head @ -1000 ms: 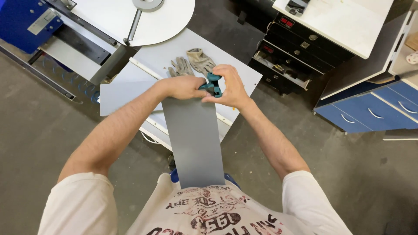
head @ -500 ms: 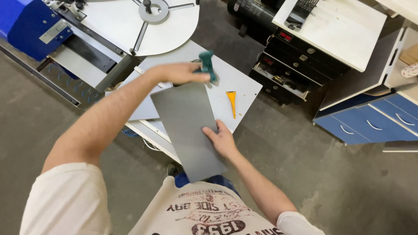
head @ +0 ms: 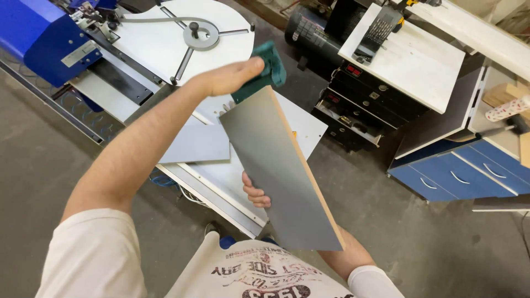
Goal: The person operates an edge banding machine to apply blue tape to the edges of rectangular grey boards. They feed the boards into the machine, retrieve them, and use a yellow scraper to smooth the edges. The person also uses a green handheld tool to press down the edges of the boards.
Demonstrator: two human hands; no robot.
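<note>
Grey concrete floor all round, workshop machines crowding the top of the view, and right in the middle we have a long grey panel held up in the air above a white tabletop. Its long axis runs on a diagonal, the far end up near the left hand, the near end down by the person's chest at lower right. It is tilted, so its right-hand long edge shows as a thin strip of pale raw wood colour, while the broad face is a smooth, matt grey with a faint sheen. The left hand is at the panel's far end, fingers stretched out flat and together over a small teal block pressed at the top corner. The right hand comes from beneath, fingers curled round the left long edge about halfway along, gripping the panel; the rest of that hand is hidden behind the board. On the tabletop under the panel lies a flat light-grey sheet. Beyond it sits a white round machine table with a metal hub and arms, next to a blue machine housing. To the right, a black drawer unit and blue drawers.
</note>
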